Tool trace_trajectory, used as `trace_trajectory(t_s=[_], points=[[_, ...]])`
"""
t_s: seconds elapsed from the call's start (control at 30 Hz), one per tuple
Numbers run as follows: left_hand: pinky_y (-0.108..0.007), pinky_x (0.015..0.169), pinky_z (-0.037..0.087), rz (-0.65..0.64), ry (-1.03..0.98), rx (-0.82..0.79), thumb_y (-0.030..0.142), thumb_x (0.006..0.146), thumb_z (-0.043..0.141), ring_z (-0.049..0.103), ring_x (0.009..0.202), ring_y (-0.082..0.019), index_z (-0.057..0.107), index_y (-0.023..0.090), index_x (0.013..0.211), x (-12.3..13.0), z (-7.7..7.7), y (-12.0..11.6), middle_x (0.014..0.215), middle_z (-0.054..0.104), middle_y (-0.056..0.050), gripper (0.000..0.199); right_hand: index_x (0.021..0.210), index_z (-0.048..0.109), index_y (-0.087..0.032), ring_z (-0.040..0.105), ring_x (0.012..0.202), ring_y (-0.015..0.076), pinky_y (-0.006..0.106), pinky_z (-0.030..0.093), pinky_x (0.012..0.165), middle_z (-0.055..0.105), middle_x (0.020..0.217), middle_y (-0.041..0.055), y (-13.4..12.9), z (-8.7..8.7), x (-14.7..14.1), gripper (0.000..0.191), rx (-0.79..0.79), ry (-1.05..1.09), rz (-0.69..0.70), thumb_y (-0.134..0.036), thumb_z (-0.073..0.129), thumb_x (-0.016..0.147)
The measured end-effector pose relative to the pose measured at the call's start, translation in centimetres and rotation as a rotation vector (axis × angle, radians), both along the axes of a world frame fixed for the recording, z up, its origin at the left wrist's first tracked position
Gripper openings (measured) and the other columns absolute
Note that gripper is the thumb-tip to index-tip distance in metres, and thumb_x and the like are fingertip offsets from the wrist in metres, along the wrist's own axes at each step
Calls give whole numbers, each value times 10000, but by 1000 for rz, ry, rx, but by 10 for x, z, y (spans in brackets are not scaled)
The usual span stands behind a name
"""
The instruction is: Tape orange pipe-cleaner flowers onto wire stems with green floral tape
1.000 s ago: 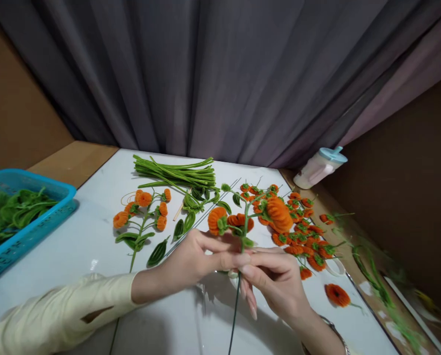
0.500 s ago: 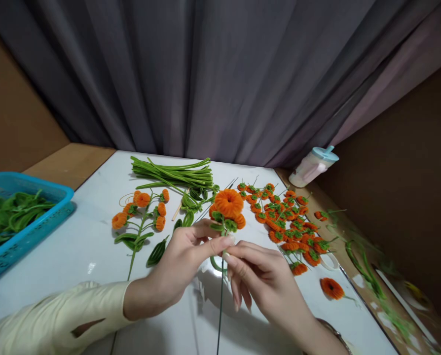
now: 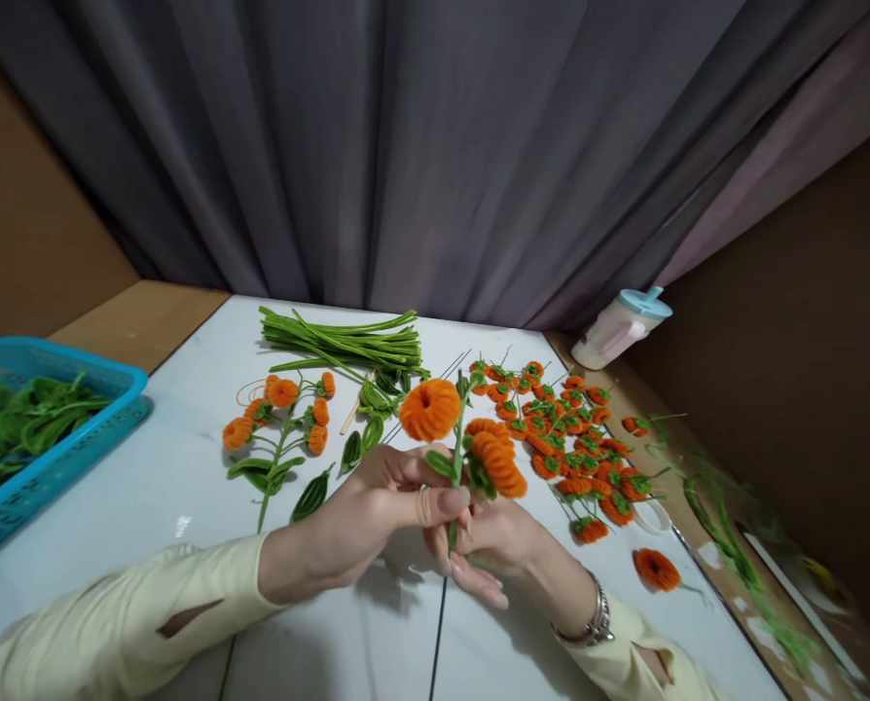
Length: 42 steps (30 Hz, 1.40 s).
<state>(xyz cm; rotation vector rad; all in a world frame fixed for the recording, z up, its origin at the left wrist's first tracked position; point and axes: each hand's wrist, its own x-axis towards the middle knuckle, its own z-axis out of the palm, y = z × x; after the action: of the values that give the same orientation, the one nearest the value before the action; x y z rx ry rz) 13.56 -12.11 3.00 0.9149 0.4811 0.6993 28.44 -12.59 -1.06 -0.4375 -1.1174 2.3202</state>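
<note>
At the far left stands a blue basket [image 3: 134, 397] with green leaves [image 3: 45, 419] piled inside. Next, on the white tabletop [image 3: 187, 380], lies an assembled flower branch [image 3: 283, 443] with several small orange blooms and green leaves. The bundle of green stems [image 3: 347, 343] lies farther back, and a dark green leaf [image 3: 310, 495] is just beside the person's left wrist.

The left hand [image 3: 369, 516] comes in from a pale yellow sleeve [image 3: 179, 604]. Its thumb presses toward the bent index finger, pinching the green flower stem [image 3: 456, 458] between them. The stem stands nearly upright above the table, its dark wire [image 3: 439, 633] running down below the hands. An orange bloom [image 3: 430, 409] sits to the left of the stem's top; more orange blooms [image 3: 498, 458] hang on its right.

The right hand [image 3: 489, 540] is behind and below these, fingers loosely bent and partly spread around the lower stem. Its thumb is hidden, so how firmly it grips cannot be told. A silver bracelet [image 3: 601, 613] circles its wrist.

Farther right lie a cluster of loose orange flowers [image 3: 577, 428], a lidded cup [image 3: 619, 329] behind them, and a single flower [image 3: 656, 570] nearer the person.
</note>
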Motion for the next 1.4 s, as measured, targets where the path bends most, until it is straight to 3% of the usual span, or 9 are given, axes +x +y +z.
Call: trace_trajectory(t_s=[0.17,0.33,0.53,0.83,0.93,1.07,1.2,1.3,1.4], points=[[-241,592,461,-82,-17,24,431,645,780,572,597,-138,734,141,623,-3,-3,9,628,641,-40,294,535,575,-114,301,171,36,159,149,204,458,296,-39,-5,2,-10,447,17,18,-76,-516,732,650],[-248,820,407,174,165,290,369,742,718,525,844,-158,729,171,614,-1,-7,11,691,600,-20,235,650,593,-116,322,215,9,131,122,257,488,349,-54,-17,10,2,344,44,-52,-324,-423,710,752],[-284,840,412,289,284,514,259,748,718,559,897,-186,747,151,835,0,-1,3,891,638,-59,142,708,574,-146,420,235,49,120,212,252,506,376,-58,-30,16,10,303,154,-247,-595,-415,698,773],[-253,803,430,183,309,515,269,794,664,580,865,-162,749,173,793,-2,0,9,856,635,-34,128,662,580,-125,368,235,35,128,234,252,523,365,-30,-24,7,10,429,128,-281,-435,-534,662,763],[-228,759,432,223,467,674,253,782,674,591,806,-142,720,164,723,-5,8,12,795,649,-18,117,644,560,-133,379,235,38,126,220,252,504,350,-43,-23,4,12,416,123,-242,-446,-516,678,757],[-193,549,388,438,730,1033,358,702,748,495,544,-80,620,153,668,-15,31,9,607,573,39,244,710,570,-135,375,236,33,123,205,254,524,368,-49,-24,7,11,363,131,-214,-483,-473,687,767],[-177,427,333,504,727,1234,444,776,664,377,413,-48,620,147,940,-15,44,3,578,543,63,342,596,535,-135,361,237,26,128,204,253,517,362,-38,-24,12,9,403,152,-213,-467,-469,691,759],[-184,431,343,471,764,1271,492,797,623,382,398,-60,582,142,1167,-6,43,2,540,528,65,511,547,532,-132,362,234,29,136,222,249,514,351,-27,-23,14,8,438,158,-233,-441,-486,681,759],[-187,447,349,448,774,1203,479,800,622,411,412,-72,670,157,1010,1,44,7,482,489,59,387,554,554,-125,371,233,33,133,236,240,520,353,-22,-23,13,8,436,129,-234,-426,-490,682,756]])
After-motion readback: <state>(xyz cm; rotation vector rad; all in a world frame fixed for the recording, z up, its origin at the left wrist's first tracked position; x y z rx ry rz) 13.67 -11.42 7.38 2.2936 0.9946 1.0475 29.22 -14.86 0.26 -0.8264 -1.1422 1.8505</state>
